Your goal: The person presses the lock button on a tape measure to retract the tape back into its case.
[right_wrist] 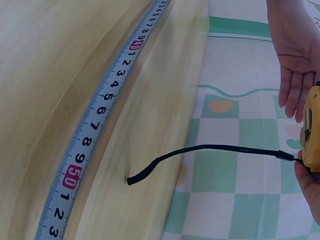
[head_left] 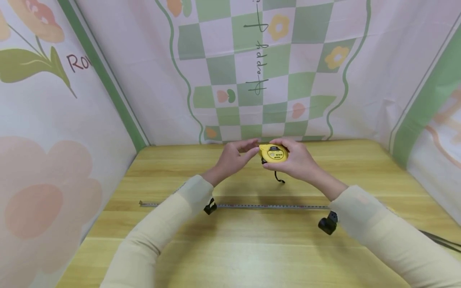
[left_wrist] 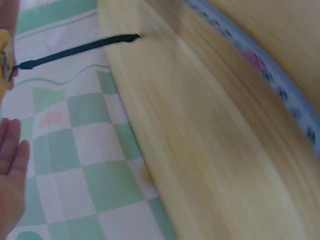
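Observation:
A yellow tape measure (head_left: 278, 153) is raised over the far part of the table, its label facing up. My right hand (head_left: 297, 162) grips the case from the right side, thumb along the near edge and fingers over the far edge. Left of the case is my left hand (head_left: 235, 157), its fingers extended towards it; in the left wrist view the left hand (left_wrist: 10, 172) shows straight fingers just apart from the case. A black wrist strap (right_wrist: 215, 147) dangles from the case. Across the table lies a long tape blade (head_left: 264, 206) with printed numbers, its left end at a small metal hook (head_left: 140, 203).
The wooden table (head_left: 248, 252) ends at the back against a checkered cloth (head_left: 248, 96). Printed cloth also hangs at both sides. Small black devices (head_left: 327, 225) sit under both wrists, above the blade. Dark cables (head_left: 441, 241) lie at the right edge.

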`<state>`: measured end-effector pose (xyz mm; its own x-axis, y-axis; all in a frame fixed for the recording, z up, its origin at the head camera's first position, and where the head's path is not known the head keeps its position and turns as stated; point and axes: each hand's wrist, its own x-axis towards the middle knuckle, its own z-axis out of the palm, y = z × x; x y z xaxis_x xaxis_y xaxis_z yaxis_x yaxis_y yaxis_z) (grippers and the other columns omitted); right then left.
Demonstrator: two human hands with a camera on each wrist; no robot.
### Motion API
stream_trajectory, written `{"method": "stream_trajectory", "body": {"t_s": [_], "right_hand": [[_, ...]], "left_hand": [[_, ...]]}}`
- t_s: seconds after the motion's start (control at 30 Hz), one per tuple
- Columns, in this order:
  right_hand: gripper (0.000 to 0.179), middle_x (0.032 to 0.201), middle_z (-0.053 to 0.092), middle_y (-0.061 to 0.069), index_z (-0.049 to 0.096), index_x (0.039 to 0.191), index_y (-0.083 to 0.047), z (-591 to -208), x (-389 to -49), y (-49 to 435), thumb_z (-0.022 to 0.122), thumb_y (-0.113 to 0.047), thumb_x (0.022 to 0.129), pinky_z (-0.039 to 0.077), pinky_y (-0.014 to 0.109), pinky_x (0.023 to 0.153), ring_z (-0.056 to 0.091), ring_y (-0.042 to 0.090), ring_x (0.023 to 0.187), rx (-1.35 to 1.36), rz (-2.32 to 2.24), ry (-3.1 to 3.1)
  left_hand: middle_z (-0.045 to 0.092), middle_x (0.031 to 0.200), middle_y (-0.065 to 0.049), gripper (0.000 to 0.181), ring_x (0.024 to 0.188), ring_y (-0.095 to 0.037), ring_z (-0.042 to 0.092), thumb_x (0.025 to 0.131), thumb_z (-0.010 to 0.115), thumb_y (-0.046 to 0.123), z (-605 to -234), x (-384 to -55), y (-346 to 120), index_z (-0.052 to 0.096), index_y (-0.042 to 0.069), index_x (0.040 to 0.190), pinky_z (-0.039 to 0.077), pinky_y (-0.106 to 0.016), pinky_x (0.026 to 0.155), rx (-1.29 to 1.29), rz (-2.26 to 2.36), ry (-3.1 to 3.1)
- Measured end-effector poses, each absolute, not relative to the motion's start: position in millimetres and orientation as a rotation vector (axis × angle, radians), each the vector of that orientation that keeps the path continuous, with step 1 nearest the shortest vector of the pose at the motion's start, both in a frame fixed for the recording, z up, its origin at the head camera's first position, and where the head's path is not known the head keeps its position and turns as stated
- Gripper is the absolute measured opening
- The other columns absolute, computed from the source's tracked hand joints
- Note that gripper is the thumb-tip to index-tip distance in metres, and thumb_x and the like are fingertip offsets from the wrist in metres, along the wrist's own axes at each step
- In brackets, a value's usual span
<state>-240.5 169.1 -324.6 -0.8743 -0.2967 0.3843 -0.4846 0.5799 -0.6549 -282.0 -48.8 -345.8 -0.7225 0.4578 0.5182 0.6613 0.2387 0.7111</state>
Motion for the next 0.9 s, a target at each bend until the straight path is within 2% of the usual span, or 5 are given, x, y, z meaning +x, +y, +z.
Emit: {"method": "stream_trajectory", "body": {"t_s": [0.2,0.37,0.53,0.77,0.9], "right_hand": [[0.067,0.113,0.061,0.005,0.058,0.126,-0.006,-328.3,-241.4,167.1,0.086,-0.036,0.073,0.053,0.033,0.073,0.059,0.019,0.091,0.651,1.2,-2.569],[0.066,0.112,0.061,0.007,0.059,0.125,-0.006,-330.7,-242.2,165.6,0.086,-0.035,0.073,0.054,0.032,0.071,0.06,0.02,0.09,0.656,1.214,-2.562],[0.068,0.112,0.061,0.009,0.058,0.125,-0.004,-333.7,-243.9,165.0,0.086,-0.037,0.073,0.054,0.033,0.071,0.06,0.021,0.09,0.658,1.233,-2.565],[0.071,0.115,0.061,0.008,0.057,0.128,-0.006,-338.7,-245.3,165.4,0.087,-0.037,0.072,0.054,0.034,0.074,0.059,0.021,0.093,0.631,1.265,-2.583],[0.073,0.116,0.06,0.009,0.056,0.13,-0.005,-341.4,-246.1,165.7,0.087,-0.035,0.072,0.053,0.036,0.074,0.059,0.022,0.094,0.633,1.278,-2.596]], "left_hand": [[0.069,0.114,-0.011,0.041,0.097,-0.021,0.068,0.095,0.065,0.024,-346.3,-281.0,-44.2,0.06,0.0,0.129,0.056,-0.036,0.086,-0.83,-2.023,-2.343],[0.067,0.115,-0.011,0.04,0.098,-0.019,0.066,0.092,0.069,0.017,-348.5,-280.4,-42.2,0.06,0.0,0.127,0.056,-0.036,0.087,-0.775,-2.169,-2.348],[0.065,0.117,-0.01,0.044,0.101,-0.019,0.064,0.09,0.071,0.011,-353.4,-280.4,-41.6,0.058,0.003,0.131,0.055,-0.03,0.087,-0.871,-2.142,-2.345],[0.063,0.12,-0.012,0.046,0.107,-0.021,0.062,0.089,0.071,0.006,-359.5,-283.1,-43.7,0.056,0.001,0.131,0.053,-0.032,0.091,-0.991,-2.167,-2.323],[0.062,0.123,-0.008,0.048,0.113,-0.019,0.059,0.088,0.073,0.008,-361.8,-286.0,-46.9,0.056,0.002,0.132,0.05,-0.03,0.095,-1.037,-2.071,-2.353]]}}
